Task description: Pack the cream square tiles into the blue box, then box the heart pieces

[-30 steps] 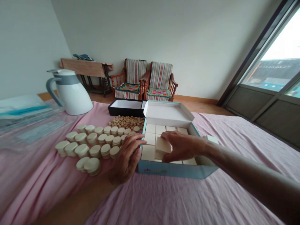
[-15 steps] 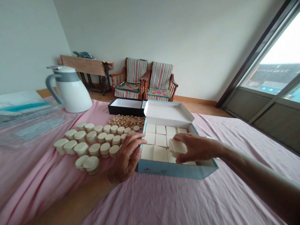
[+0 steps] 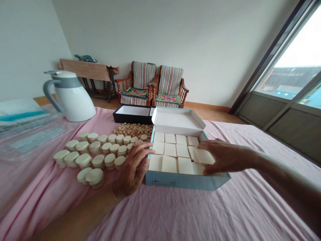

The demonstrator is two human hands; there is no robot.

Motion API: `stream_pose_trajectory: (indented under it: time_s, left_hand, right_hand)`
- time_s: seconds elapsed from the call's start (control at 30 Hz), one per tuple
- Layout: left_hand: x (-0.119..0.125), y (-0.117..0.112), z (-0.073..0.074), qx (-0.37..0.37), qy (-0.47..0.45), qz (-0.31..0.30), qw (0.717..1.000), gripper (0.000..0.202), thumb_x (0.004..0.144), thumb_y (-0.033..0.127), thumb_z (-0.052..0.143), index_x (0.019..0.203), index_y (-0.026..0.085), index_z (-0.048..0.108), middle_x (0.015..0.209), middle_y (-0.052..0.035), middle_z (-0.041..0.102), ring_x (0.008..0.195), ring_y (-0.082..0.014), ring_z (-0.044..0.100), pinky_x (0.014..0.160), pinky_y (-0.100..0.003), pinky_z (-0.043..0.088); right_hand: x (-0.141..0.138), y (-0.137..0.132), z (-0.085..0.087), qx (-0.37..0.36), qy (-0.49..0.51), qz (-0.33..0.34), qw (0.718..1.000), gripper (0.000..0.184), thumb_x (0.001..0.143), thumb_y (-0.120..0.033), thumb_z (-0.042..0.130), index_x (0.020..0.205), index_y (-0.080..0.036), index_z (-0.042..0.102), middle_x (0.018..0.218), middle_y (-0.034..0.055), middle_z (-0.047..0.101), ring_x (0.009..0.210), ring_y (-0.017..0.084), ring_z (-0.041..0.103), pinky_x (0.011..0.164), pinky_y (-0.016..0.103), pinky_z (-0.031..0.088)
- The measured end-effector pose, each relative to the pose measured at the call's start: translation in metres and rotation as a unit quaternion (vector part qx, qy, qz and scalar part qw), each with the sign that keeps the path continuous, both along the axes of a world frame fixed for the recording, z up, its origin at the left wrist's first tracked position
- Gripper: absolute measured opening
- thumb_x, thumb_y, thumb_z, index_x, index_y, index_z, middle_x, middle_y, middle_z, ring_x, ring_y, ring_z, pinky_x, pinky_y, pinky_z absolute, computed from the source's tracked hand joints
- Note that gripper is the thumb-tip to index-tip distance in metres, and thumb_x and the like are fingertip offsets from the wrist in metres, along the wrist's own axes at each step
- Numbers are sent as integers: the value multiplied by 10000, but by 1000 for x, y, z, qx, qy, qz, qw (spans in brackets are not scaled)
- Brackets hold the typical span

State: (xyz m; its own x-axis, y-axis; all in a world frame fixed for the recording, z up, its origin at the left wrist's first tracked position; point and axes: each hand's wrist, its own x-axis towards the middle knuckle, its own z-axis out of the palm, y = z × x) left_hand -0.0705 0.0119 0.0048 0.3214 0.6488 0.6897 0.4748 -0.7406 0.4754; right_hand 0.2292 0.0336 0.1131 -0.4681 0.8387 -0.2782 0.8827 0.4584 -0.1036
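Note:
A light blue box [image 3: 183, 181] stands on the pink cloth with its white lid folded back. Square cream tiles [image 3: 171, 150] fill it in rows of stacks. At the box's right part, my right hand [image 3: 217, 153] grips a small stack of square tiles [image 3: 204, 156] between thumb and fingers, tilted over its neighbours. My left hand [image 3: 134, 167] rests against the box's left wall, fingers stretched out and touching the rim, holding nothing. Left of it stand several stacks of round cream discs [image 3: 84, 160], some hidden behind that hand.
Small wooden beads [image 3: 132, 129] lie heaped behind the discs. A black tray [image 3: 132, 117] is beyond them. A white and grey jug [image 3: 75, 100] and clear plastic packaging [image 3: 30, 134] occupy the left side. Two wooden armchairs [image 3: 144, 80] stand by the wall.
My right hand has moved right with the square tiles, toward the box's right side, uncovering the stacks in the middle. My left hand stays at the box's left wall. The view has shifted slightly.

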Motion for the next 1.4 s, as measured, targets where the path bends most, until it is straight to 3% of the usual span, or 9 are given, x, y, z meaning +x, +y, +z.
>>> stream_pose_trajectory:
  time_s: [0.5,0.83,1.0,1.17,1.4]
  left_hand:
    - [0,0,1,-4,4,-2,1000,302,951,247,334,1124,173,570,1261,-117,526,1217,-250,441,1042,-437,360]
    - [1,1,0,-2,7,-3,1000,291,946,232,338,1120,173,565,1258,-110,525,1213,-246,446,1039,-429,357]
    - [-1,1,0,0,5,0,1000,290,946,240,339,1120,178,564,1262,-107,525,1218,-248,443,1040,-431,357]
    - [-1,0,0,-2,5,0,1000,295,948,242,336,1125,178,563,1267,-109,523,1221,-249,445,1046,-437,353]
    - [-1,-1,2,-8,7,3,1000,290,948,243,340,1117,181,567,1275,-111,519,1212,-248,455,1040,-430,360]
  right_hand:
    - [0,-4,-10,-27,-33,-21,999,681,699,-579,623,1223,-147,570,1183,160,620,1115,350,539,956,465,372]
    - [4,-5,-8,-25,-6,-15,1000,752,700,-621,602,1240,-101,556,1173,176,618,1111,353,545,950,467,388]
    - [13,7,-3,52,20,-33,998,632,724,-617,591,1156,-157,586,1128,146,634,1020,310,585,840,397,445]
    - [9,31,0,178,28,-61,982,481,730,-578,605,954,-152,596,902,118,640,794,249,582,688,351,430]
    - [-33,60,-32,155,44,-7,987,516,646,-505,726,983,-134,603,1023,152,571,929,275,545,796,380,433]
